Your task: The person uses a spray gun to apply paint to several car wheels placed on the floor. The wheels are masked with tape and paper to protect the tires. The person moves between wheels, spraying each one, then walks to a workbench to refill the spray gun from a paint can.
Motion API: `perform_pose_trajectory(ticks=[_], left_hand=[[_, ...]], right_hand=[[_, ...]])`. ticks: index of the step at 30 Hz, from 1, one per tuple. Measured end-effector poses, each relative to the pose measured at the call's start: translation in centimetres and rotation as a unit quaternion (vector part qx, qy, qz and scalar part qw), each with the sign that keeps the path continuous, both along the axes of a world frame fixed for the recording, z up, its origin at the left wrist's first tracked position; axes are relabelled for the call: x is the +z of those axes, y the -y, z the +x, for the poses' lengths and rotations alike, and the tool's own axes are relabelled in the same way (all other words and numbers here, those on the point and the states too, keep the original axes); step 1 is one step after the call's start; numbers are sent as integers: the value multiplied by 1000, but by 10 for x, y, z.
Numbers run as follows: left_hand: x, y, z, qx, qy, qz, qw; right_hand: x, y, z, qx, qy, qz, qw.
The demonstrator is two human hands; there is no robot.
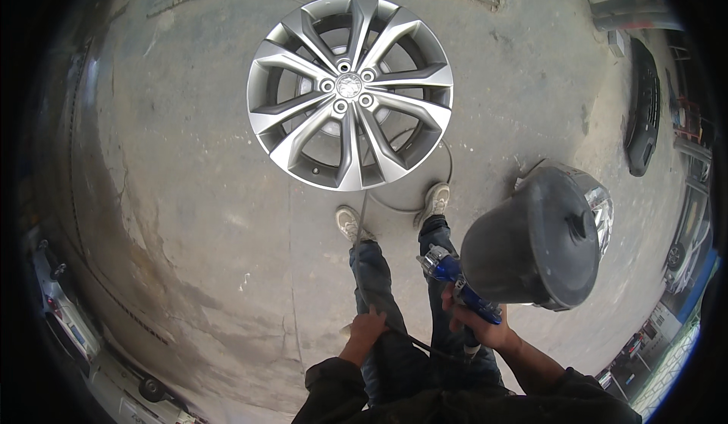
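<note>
A silver alloy wheel (pixel 349 86) sits face up, well ahead of the right hand (pixel 491 328).
A black lidded cup (pixel 523 242) sits just ahead of that hand, which is wrapped around a blue spray gun (pixel 447 267); to its left, the left hand (pixel 367 331) is closed round a dark hose (pixel 417 342) that runs across toward the gun.

We wore a near-black top (pixel 334 388) whose dark sleeves (pixel 332 372) ended short of our bare hands (pixel 367 331), the left one creased into folds, with dark blue jeans (pixel 373 274) and pale, beige-looking laced shoes (pixel 348 221).
</note>
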State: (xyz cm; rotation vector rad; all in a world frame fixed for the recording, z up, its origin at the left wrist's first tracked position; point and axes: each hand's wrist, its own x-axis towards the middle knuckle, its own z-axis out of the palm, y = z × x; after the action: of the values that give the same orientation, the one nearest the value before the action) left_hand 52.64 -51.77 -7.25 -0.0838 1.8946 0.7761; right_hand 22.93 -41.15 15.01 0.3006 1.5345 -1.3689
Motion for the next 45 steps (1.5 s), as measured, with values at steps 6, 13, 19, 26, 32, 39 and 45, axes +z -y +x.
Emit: perform_pose_trajectory(ticks=[6,13,19,26,32,39,45], left_hand=[[-4,-1,1,15,-17,4,1000],[-10,6,-6,6,-30,-33,999],[-7,15,-14,12,6,-30,999],[-7,10,-8,2,17,-19,1000],[-10,8,-12,-7,24,-18,1000],[-13,10,-9,35,-4,-21,999],[-9,21,-20,88,1,-16,996]], right_hand=[[-2,-1,-10,-54,-63,55,995],[0,-6,-39,-150,-148,97,973],[-2,0,-38,-128,-156,121,972],[-5,2,-19,-26,-82,-24,996],[-7,7,-21,-43,-74,2,996],[-13,16,-47,-105,-149,68,981],[-60,72,-109,-49,-152,17,987]])
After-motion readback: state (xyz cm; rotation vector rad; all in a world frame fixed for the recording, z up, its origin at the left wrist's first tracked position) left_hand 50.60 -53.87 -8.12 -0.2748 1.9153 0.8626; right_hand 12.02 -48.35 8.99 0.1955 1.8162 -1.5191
